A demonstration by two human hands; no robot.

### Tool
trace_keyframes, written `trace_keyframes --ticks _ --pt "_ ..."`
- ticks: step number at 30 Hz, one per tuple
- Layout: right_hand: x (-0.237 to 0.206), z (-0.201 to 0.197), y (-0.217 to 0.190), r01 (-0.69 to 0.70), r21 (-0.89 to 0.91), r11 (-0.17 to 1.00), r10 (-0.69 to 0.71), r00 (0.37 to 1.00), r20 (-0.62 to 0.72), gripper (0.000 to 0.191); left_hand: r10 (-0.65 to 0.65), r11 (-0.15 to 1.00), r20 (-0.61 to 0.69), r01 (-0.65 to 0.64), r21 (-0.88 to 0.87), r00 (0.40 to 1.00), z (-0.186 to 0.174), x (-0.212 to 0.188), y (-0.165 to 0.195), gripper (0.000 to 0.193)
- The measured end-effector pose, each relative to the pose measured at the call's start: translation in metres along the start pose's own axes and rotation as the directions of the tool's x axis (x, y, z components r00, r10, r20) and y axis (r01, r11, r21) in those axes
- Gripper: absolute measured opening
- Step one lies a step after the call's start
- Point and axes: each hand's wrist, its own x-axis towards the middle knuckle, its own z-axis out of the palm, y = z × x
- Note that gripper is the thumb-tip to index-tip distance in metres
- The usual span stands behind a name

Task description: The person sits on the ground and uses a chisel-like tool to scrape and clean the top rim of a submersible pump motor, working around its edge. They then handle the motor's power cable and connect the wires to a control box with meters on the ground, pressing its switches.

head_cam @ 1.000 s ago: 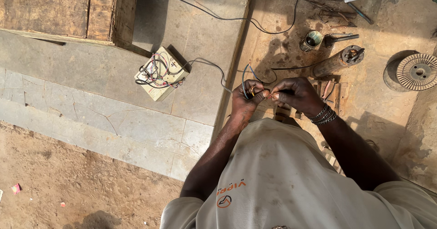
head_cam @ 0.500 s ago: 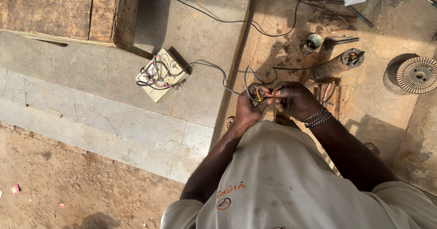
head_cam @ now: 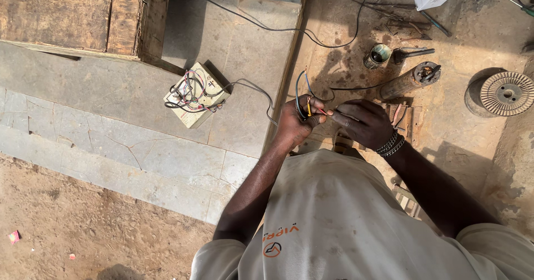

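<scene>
We are gripping a bundle of wires (head_cam: 305,103) in our closed left hand (head_cam: 296,121), while our right hand (head_cam: 361,123) is pinching their ends just beside it. One cream box (head_cam: 194,94), one can (head_cam: 379,55) and one spool (head_cam: 506,93) are lying nearby.
</scene>
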Motion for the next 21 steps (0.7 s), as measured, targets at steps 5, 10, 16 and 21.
trace_keyframes --ticks 5,10,16,21 --pt "0.006 -0.001 0.002 0.012 -0.073 0.997 -0.006 0.997 0.076 0.031 -0.051 0.989 0.029 0.046 0.142 0.998 0.004 0.001 0.013 0.026" --pt "-0.013 0.013 -0.009 -0.358 0.127 0.925 0.345 0.932 0.115 0.006 0.039 0.974 -0.005 -0.037 0.223 0.999 0.011 -0.004 0.021 0.027" --pt "-0.043 0.045 0.0 -0.713 0.701 -0.026 0.694 0.492 0.525 0.017 0.234 0.907 0.001 -0.219 0.36 0.972 0.016 -0.014 0.028 0.028" --pt "-0.05 0.043 0.004 -0.65 0.681 -0.338 0.578 0.428 0.695 0.012 0.22 0.912 0.013 -0.21 0.353 0.976 0.012 -0.012 0.031 0.028"
